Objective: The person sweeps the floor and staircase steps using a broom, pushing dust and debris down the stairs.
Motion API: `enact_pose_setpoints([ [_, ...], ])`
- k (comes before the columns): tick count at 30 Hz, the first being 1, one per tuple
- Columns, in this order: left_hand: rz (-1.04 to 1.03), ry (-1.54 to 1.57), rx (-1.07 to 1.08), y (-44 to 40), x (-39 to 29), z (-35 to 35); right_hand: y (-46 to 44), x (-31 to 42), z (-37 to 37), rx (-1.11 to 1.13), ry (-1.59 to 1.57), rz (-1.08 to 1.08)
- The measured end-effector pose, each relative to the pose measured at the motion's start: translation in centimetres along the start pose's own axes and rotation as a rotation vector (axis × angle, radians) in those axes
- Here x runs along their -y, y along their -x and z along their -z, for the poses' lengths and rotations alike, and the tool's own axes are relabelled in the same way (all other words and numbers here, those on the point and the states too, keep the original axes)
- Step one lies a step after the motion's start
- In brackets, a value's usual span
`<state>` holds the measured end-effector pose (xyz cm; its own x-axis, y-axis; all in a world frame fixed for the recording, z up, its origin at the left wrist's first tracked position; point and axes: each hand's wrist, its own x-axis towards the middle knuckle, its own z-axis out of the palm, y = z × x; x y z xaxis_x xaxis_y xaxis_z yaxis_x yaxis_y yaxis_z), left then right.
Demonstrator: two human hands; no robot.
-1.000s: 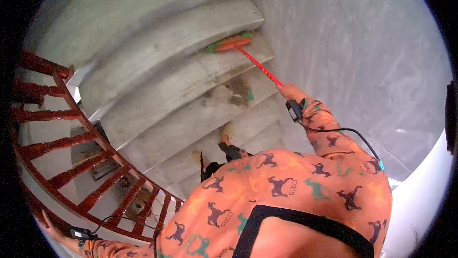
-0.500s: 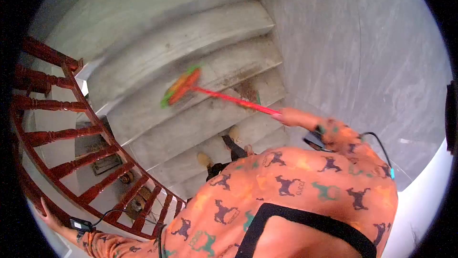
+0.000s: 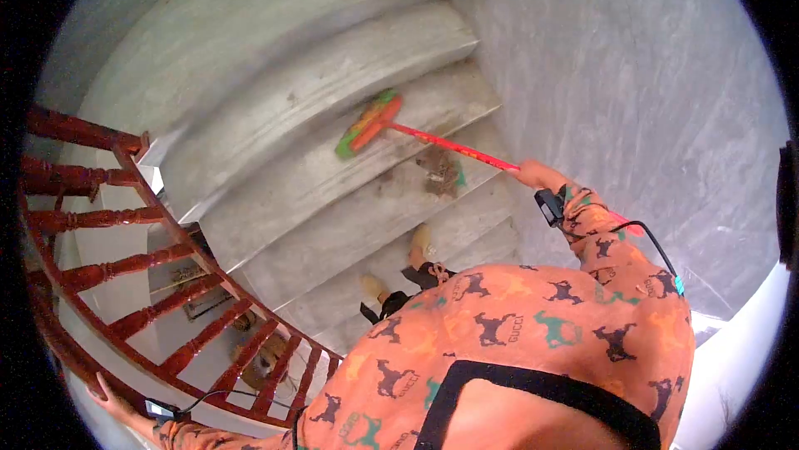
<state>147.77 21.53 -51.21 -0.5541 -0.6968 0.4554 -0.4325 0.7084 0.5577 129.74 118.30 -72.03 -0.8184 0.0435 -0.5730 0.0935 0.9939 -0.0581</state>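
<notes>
My right hand [image 3: 533, 173] is closed around the red handle [image 3: 466, 150] of a broom. The broom's orange and green head [image 3: 369, 124] rests on a stair tread ahead, its green bristles slightly blurred. Nearer to me, a patch of dark dirt [image 3: 437, 171] lies on the step [image 3: 366, 209], with a small green piece beside it. At the lower left, my left hand [image 3: 116, 404] lies against the dark red wooden handrail [image 3: 58, 342], its visible fingers spread. Part of that hand is hard to make out.
Curved grey stone stairs [image 3: 275, 109] climb away from me. A grey wall [image 3: 616, 92] borders them on the right, and a railing with turned wooden balusters [image 3: 150, 267] on the left. My feet [image 3: 422, 242] stand on lower steps. Items show below through the railing.
The broom head has moved to the right and slightly up in view, closer to the wall. My right hand has shifted right and up. My left hand stays at the handrail.
</notes>
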Motion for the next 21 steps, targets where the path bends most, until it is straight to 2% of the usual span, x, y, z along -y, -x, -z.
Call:
enact_pose_setpoints([
  [1,0.226,0.204,-0.031,1.1,-2.4,-0.5,-0.1,-0.3,0.4,-0.003,0.002,-0.007],
  [3,0.114,0.108,-0.123,1.9,-2.8,-1.2,0.9,-1.5,1.1,0.133,-0.049,-0.25],
  [4,0.015,0.006,-0.171,2.0,-2.6,-1.3,0.7,-2.5,0.7,0.125,-0.058,-0.277],
  [7,-0.1,-0.117,-0.298,2.3,-3.3,-1.4,-0.8,-7.5,-1.0,-0.009,0.04,-0.285],
  [9,-0.124,-0.135,-0.349,2.5,-3.7,-1.4,0.0,-8.0,-1.2,-0.169,0.06,-0.189],
  [13,-0.137,-0.152,-0.395,3.2,-4.2,-2.5,3.2,-8.7,1.0,-0.152,0.081,-0.347],
  [15,-0.134,-0.146,-0.389,3.8,-4.4,-3.5,4.1,-9.9,0.2,-0.189,0.114,-0.197],
  [16,-0.128,-0.146,-0.387,4.3,-4.5,-3.7,3.6,-10.4,-1.5,-0.194,0.112,-0.207],
  [18,-0.129,-0.147,-0.376,4.5,-4.9,-4.4,0.5,-12.4,-7.7,-0.287,0.064,-0.55],
  [19,-0.129,-0.15,-0.366,4.4,-5.1,-4.7,2.5,-11.0,-7.6,-0.278,0.06,-0.559],
  [21,-0.12,-0.155,-0.359,4.8,-5.2,-5.1,8.0,-5.7,-4.2,0.0,-0.262,-0.421],
])
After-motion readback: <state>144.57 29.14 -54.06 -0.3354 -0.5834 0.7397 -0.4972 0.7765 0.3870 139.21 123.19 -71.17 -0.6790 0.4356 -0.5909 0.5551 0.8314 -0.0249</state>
